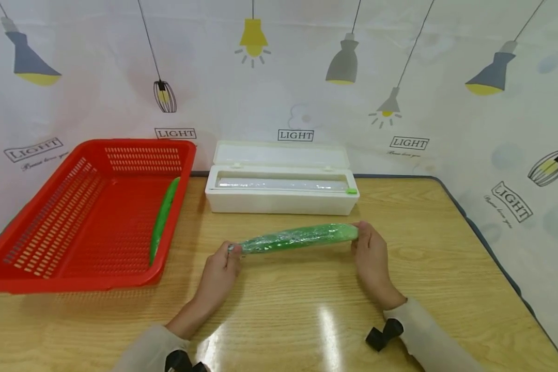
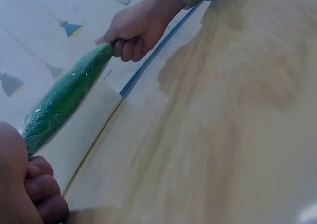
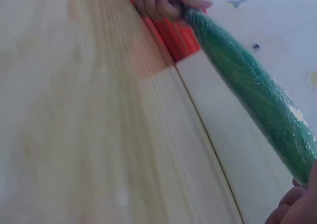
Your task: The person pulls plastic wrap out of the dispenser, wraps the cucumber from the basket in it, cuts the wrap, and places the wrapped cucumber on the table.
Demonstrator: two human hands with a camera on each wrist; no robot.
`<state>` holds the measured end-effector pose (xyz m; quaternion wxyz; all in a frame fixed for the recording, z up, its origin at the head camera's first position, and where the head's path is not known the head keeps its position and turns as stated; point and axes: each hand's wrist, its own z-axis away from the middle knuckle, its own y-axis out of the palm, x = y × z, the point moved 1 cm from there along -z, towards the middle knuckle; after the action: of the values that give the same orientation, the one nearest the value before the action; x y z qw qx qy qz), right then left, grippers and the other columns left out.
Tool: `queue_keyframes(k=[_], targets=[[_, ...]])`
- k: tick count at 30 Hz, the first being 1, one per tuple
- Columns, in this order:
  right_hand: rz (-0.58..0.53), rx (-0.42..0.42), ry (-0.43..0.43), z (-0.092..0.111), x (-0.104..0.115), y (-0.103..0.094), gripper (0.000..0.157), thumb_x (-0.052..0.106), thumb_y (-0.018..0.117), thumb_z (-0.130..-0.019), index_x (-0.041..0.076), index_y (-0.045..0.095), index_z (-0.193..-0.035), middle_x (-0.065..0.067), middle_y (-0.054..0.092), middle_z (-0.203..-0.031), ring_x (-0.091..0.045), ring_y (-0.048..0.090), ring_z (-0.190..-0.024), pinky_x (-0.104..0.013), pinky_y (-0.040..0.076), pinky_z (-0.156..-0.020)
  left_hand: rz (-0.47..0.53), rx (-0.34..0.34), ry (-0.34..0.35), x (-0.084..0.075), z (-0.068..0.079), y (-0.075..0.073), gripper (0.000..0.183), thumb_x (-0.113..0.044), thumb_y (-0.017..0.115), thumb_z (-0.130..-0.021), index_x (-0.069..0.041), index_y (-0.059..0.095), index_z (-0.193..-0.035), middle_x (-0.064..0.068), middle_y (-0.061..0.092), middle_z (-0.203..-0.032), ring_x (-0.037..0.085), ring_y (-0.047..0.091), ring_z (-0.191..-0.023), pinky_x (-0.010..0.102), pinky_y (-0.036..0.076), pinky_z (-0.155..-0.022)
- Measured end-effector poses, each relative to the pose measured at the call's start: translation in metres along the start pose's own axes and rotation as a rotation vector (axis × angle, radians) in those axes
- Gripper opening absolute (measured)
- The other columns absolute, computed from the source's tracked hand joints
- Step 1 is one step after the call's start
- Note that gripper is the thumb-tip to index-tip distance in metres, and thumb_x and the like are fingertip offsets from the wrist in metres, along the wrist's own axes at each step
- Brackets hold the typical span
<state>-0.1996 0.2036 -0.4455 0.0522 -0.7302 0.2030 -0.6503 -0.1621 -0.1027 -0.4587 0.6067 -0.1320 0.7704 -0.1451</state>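
A green cucumber (image 1: pixel 299 237) wrapped in shiny clear film is held up over the table, its right end slightly higher in the head view. My left hand (image 1: pixel 220 274) pinches its left tip between thumb and curled fingers. At the other end my right hand (image 1: pixel 371 261) grips the paler tip. Both wrist views show the film lying tight and wrinkled along the cucumber (image 2: pixel 67 97), with fingers curled at each end. Behind it stands a white cling film box (image 1: pixel 281 202), lid raised, a film roll (image 1: pixel 283 184) inside and a small green slider (image 1: pixel 351 191) at its right.
On the left stands a red plastic basket (image 1: pixel 107 283) with slotted walls. A second green cucumber (image 1: pixel 164 219) lies in it along the right wall. The wooden table (image 1: pixel 279 320) ends at a dark edge against a lamp-printed backdrop (image 1: pixel 297 67).
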Motion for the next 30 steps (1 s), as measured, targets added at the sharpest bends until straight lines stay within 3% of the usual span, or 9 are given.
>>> queue_keyframes(k=[2,7,11,14,17,20,25,28,30], targets=[[-0.125,-0.021,0.098,-0.008,-0.006,-0.01,0.05,0.042,0.03,-0.102,0.002,0.06,-0.108,-0.006,0.05,-0.079,-0.011,0.043,-0.063,-0.021,0.038,-0.052,-0.056,0.068,0.018,-0.006,-0.003,0.012,0.029,-0.025,0.04,-0.104,-0.002,0.056,-0.098,-0.002,0.05,-0.059,0.007,0.044,-0.049,0.025,0.039,-0.047],[-0.478,-0.1,0.272,-0.026,-0.026,-0.04,0.037,0.033,0.037,-0.102,0.004,0.052,-0.084,0.0,0.044,-0.069,-0.01,0.041,-0.058,-0.021,0.035,-0.049,-0.102,0.294,0.059,-0.025,-0.012,0.051,0.035,-0.024,0.037,-0.105,0.003,0.052,-0.122,-0.001,0.056,-0.067,0.007,0.043,-0.052,0.027,0.043,-0.057],[-0.62,-0.093,0.308,-0.037,-0.039,-0.066,0.036,0.032,0.039,-0.101,0.006,0.049,-0.079,0.0,0.044,-0.068,-0.011,0.045,-0.06,-0.023,0.04,-0.051,-0.105,0.339,0.032,-0.033,-0.023,0.079,0.039,-0.025,0.04,-0.104,0.002,0.053,-0.128,0.005,0.061,-0.074,0.013,0.052,-0.059,0.029,0.047,-0.062],[-0.631,-0.068,0.296,-0.043,-0.047,-0.087,0.035,0.034,0.039,-0.101,0.005,0.052,-0.086,-0.001,0.047,-0.069,-0.011,0.048,-0.061,-0.022,0.042,-0.051,-0.125,0.316,0.034,-0.038,-0.037,0.097,0.039,-0.027,0.045,-0.102,0.0,0.057,-0.127,0.012,0.068,-0.095,0.022,0.065,-0.083,0.035,0.052,-0.076],[-0.584,-0.045,0.312,-0.045,-0.055,-0.112,0.041,0.042,0.037,-0.099,0.003,0.051,-0.098,-0.001,0.051,-0.071,-0.011,0.051,-0.06,-0.021,0.042,-0.049,-0.132,0.301,0.023,-0.045,-0.052,0.118,0.041,-0.028,0.05,-0.099,0.0,0.057,-0.128,0.015,0.063,-0.12,0.027,0.059,-0.11,0.038,0.047,-0.091],[-0.495,-0.009,0.367,-0.046,-0.064,-0.138,0.047,0.046,0.038,-0.098,0.0,0.047,-0.107,-0.002,0.057,-0.073,-0.01,0.055,-0.06,-0.02,0.042,-0.045,-0.105,0.339,-0.041,-0.052,-0.065,0.138,0.04,-0.023,0.049,-0.101,0.002,0.051,-0.132,0.018,0.059,-0.125,0.028,0.055,-0.116,0.039,0.046,-0.094],[-0.352,0.073,0.404,-0.048,-0.078,-0.177,0.033,0.036,0.047,-0.1,0.003,0.054,-0.101,-0.001,0.061,-0.077,-0.008,0.057,-0.062,-0.019,0.045,-0.047,-0.125,0.435,-0.072,-0.061,-0.083,0.166,0.039,-0.009,0.043,-0.101,0.003,0.043,-0.139,0.015,0.06,-0.122,0.021,0.054,-0.113,0.036,0.044,-0.096],[-0.348,0.034,0.409,-0.049,-0.084,-0.195,0.024,0.029,0.05,-0.099,0.01,0.061,-0.091,-0.001,0.062,-0.075,-0.008,0.057,-0.06,-0.019,0.044,-0.048,-0.12,0.46,-0.051,-0.063,-0.093,0.18,0.041,-0.005,0.044,-0.1,0.003,0.041,-0.141,0.008,0.067,-0.104,0.015,0.058,-0.095,0.029,0.045,-0.09],[-0.367,-0.003,0.421,-0.05,-0.087,-0.203,0.024,0.025,0.05,-0.1,0.011,0.063,-0.086,-0.001,0.061,-0.074,-0.008,0.056,-0.06,-0.02,0.044,-0.048,-0.105,0.428,-0.035,-0.064,-0.1,0.19,0.039,-0.004,0.045,-0.1,0.004,0.044,-0.138,0.004,0.067,-0.088,0.011,0.057,-0.082,0.025,0.045,-0.085]])
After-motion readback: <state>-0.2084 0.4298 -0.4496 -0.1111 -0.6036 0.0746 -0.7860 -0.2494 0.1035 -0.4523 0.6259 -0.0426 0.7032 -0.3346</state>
